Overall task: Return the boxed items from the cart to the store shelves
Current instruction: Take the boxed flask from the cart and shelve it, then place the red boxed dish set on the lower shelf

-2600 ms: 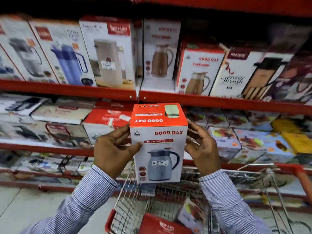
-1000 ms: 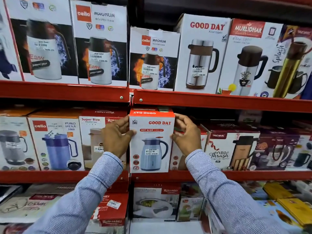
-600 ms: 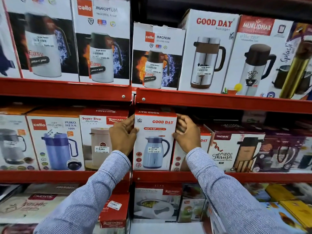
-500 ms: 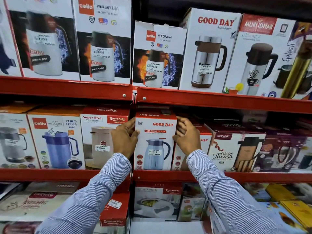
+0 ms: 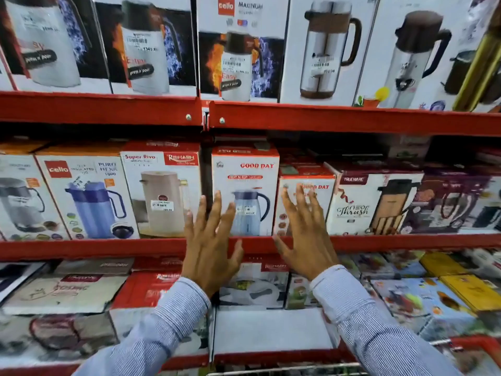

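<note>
The white Good Day flask box (image 5: 250, 172) with a red top and a blue jug picture stands upright on the red middle shelf (image 5: 108, 246), between a Super Riva box (image 5: 160, 191) and a smaller Good Day box (image 5: 320, 185). My left hand (image 5: 210, 245) hovers in front of its lower left with fingers spread, holding nothing. To the box's right, my right hand (image 5: 306, 237) is likewise apart from it, fingers spread and empty. The cart's wire rim (image 5: 284, 371) shows at the bottom edge.
Tall Cello Magnum (image 5: 241, 50) and steel flask boxes fill the upper shelf (image 5: 325, 119). A Cello Puro box (image 5: 86, 196) and a Trueware Thrush box (image 5: 376, 204) flank the middle row. Flat cookware boxes (image 5: 254, 286) lie on the lower shelf. The cart's red corner (image 5: 477, 346) sits bottom right.
Both hands have let go of the Good Day box, drawn back toward me and spread open. The box now rests pushed in on the middle shelf.
</note>
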Available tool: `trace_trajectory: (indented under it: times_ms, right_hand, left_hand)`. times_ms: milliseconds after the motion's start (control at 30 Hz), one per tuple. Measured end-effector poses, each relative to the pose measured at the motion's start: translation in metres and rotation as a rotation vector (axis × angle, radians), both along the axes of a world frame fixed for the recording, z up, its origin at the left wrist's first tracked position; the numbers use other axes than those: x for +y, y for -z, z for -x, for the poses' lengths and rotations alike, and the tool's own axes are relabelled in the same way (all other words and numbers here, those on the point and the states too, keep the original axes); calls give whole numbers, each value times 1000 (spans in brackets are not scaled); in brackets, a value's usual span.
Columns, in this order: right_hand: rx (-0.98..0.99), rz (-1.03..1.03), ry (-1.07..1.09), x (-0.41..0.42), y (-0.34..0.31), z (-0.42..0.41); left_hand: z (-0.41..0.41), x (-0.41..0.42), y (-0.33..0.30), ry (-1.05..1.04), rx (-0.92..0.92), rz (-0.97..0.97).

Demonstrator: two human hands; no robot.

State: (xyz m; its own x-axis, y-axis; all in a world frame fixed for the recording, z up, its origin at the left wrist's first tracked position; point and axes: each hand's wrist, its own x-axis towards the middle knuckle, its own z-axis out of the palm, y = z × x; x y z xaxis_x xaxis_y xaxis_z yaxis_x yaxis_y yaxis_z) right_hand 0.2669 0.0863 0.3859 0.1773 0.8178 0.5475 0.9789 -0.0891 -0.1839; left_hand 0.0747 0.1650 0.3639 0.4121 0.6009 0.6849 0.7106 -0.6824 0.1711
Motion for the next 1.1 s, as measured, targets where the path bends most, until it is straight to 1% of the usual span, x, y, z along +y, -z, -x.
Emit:
trace_trajectory:
  times_ms: [100, 167, 367, 533, 600, 667, 733, 767, 867, 900, 933, 967, 1000, 1033, 1067, 1100]
  right_hand:
    - [-36, 89, 59, -26, 43, 0]
    - [-13, 146, 97, -46, 78, -1]
    - [161, 450, 181, -108, 186, 0]
    - [399, 786, 299, -166, 267, 7]
    - [511, 936, 356, -188, 299, 11]
    - [651, 1079, 409, -209, 331, 12]
    - [779, 1178, 451, -226, 353, 16]
    - [829, 1206, 468, -232, 356, 19]
    - [973, 1276, 513, -251, 375, 29]
    - [1050, 1301, 534, -257, 393, 28]
    - [1143, 1268, 569, -270, 437, 19]
    - [1208, 1246, 585, -280, 468, 13]
    - [1323, 1200, 618, -287, 480, 12]
    - [1454, 1141, 689, -287, 474, 16]
    - [1573, 1053, 782, -278, 433, 28]
    - [1634, 1024, 794, -265, 384, 40]
  left_hand:
    - [8, -22, 53, -14, 179, 102]
    - [16, -36, 90, -9, 266, 174]
    - [39, -76, 190, 8, 374, 520]
    - [53, -132, 265, 12, 445, 912]
    - [54, -153, 291, 20, 533, 1073]
    - [53, -171, 311, -2, 590, 1301]
    - [50, -185, 323, -69, 598, 1505]
    - [48, -192, 328, -103, 599, 1586]
    - [48, -205, 356, -161, 610, 1749]
    - [50, -207, 370, -172, 607, 1793]
    - [51, -209, 383, -175, 591, 1826]
    - [54, -211, 395, -177, 582, 1847]
    - [50, -213, 382, -177, 555, 1854]
    - [47, -214, 371, -205, 518, 1876]
    - [42, -216, 358, -227, 459, 1886]
    - [39, -217, 352, -257, 409, 1895]
